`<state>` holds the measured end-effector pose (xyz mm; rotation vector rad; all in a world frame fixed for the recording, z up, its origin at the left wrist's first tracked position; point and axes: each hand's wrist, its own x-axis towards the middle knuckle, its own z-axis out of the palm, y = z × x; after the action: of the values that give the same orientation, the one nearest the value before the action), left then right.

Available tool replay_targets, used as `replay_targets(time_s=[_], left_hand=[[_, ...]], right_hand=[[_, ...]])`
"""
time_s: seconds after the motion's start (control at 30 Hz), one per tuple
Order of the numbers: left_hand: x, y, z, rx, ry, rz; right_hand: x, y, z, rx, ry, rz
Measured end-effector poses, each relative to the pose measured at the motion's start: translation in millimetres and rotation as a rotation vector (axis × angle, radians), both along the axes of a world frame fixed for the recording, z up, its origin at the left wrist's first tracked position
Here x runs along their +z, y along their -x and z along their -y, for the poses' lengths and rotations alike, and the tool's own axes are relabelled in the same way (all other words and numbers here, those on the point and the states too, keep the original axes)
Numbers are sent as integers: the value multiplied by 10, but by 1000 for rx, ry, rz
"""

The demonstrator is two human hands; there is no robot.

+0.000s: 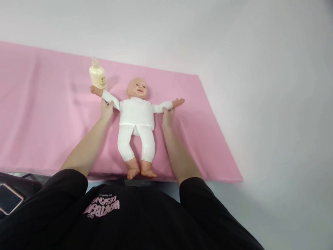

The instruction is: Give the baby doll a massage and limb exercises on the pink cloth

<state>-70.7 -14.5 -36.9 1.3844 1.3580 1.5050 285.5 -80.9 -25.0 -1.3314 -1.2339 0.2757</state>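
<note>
Black cloth of one shirt [152, 224], with pink lettering [103, 207], fills six o'clock. Ahead of it lies one pink cover [20, 111], and on this, near the middle of the view, one doll [136, 112] in white clothes is on its back: one head at twelve o'clock, two arms spread to ten and three, two bare feet at six, by the cover's near edge. Two hands hold it: the left hand [106, 110] has its fingers closed on the ten o'clock arm's sleeve, the right hand [168, 116] on the three o'clock one near the cuff. One pump bottle [97, 75] stands between ten and eleven, pale yellow throughout; its fill level cannot be told. One phone [5, 198], screen dark, rests at eight o'clock.
</note>
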Motion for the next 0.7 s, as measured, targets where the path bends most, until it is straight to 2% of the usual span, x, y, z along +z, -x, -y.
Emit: replay_targets(time_s=[0.07, 0.27, 0.4, 0.57, 0.7], left_hand=[[-15, -1, -3, 16, 0, 1], [-46, 22, -4, -32, -111, -118], [-36, 5, -10, 18, -30, -57], [-30, -1, 3, 4, -44, -41], [-9, -3, 34, -4, -84, -48]], right_hand=[[-13, 26, -43, -42, 42, -92], [50, 56, -84, -18, 83, -184], [113, 63, -40, 3, 95, -226], [197, 126, 29, 23, 126, -226], [239, 138, 124, 21, 66, -143]])
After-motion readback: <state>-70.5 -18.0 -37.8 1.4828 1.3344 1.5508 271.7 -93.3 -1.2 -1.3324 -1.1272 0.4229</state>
